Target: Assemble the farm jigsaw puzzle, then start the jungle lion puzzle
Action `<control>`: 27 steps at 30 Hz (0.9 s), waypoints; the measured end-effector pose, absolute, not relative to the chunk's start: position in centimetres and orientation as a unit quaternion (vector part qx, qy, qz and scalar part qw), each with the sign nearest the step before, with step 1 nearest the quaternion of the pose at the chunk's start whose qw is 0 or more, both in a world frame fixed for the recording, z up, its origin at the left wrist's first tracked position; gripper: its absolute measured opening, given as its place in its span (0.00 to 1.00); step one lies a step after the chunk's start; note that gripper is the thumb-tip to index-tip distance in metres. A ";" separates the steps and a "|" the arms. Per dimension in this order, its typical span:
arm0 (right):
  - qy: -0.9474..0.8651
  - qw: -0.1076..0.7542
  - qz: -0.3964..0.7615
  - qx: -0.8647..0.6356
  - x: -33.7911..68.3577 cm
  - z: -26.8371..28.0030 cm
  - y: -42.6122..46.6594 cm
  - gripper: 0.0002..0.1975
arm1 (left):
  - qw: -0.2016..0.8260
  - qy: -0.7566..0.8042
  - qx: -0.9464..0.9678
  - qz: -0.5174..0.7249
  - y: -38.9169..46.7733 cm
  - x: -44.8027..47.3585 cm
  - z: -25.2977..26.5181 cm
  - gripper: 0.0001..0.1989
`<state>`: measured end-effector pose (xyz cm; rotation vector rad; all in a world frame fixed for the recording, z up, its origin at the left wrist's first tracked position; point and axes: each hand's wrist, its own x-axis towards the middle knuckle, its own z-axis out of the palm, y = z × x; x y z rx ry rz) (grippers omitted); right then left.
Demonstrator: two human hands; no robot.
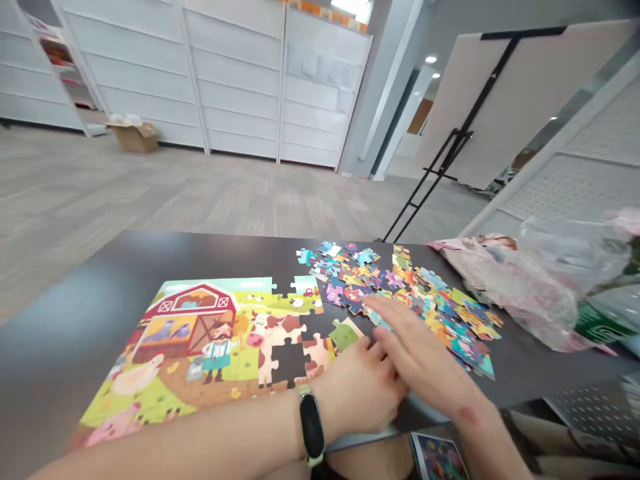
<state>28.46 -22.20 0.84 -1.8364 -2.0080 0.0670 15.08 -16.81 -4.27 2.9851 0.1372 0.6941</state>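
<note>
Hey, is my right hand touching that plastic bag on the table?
Apart. The head view shows loose puzzle pieces and a strip of dark tabletop between the right hand and the plastic bag.

Nothing legible for you here, operator: that green label [603, 325] on the bottle [623, 298], right of the farm puzzle [185, 333], is too blurred.

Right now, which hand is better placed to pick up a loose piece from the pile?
Probably the right hand: its extended fingers reach toward the loose pieces. The left hand is curled, nearer the partly assembled puzzle.
</note>
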 end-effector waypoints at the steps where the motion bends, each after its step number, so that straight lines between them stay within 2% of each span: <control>1: -0.687 0.234 -0.001 -0.688 31.0 0.1 -23.0 0.23 | 0.030 0.024 0.975 0.220 -16.8 14.8 -4.0 0.11; 3: -0.626 0.260 -0.064 -0.732 36.1 -1.9 -24.8 0.22 | 0.022 0.003 0.978 0.208 -16.6 14.3 -3.7 0.10; 6: -0.560 0.243 -0.155 -0.777 42.0 -4.9 -27.0 0.25 | 0.014 0.005 0.981 0.195 -16.5 14.2 -3.6 0.10; 10: -0.549 0.209 -0.128 -0.799 44.5 -7.6 -27.5 0.27 | 0.015 0.012 0.983 0.182 -16.4 14.4 -3.5 0.09; 14: -0.550 0.211 -0.112 -0.800 43.2 -7.5 -27.2 0.25 | 0.028 0.005 0.987 0.159 -16.4 14.2 -2.8 0.09; 16: -0.541 0.228 -0.099 -0.804 42.5 -7.0 -27.3 0.23 | 0.054 0.011 0.986 0.156 -16.4 13.9 -2.4 0.12; 19: -0.527 0.245 -0.090 -0.809 41.7 -6.5 -27.6 0.20 | 0.117 0.034 0.981 0.151 -16.3 13.5 -2.3 0.23; 21: -0.524 0.249 -0.088 -0.810 41.4 -6.3 -27.8 0.19 | 0.147 0.047 0.979 0.135 -16.3 13.5 -2.3 0.25; 27: -0.517 0.260 -0.088 -0.811 41.0 -6.2 -27.9 0.18 | 0.171 0.061 0.977 0.108 -16.7 13.8 -2.5 0.17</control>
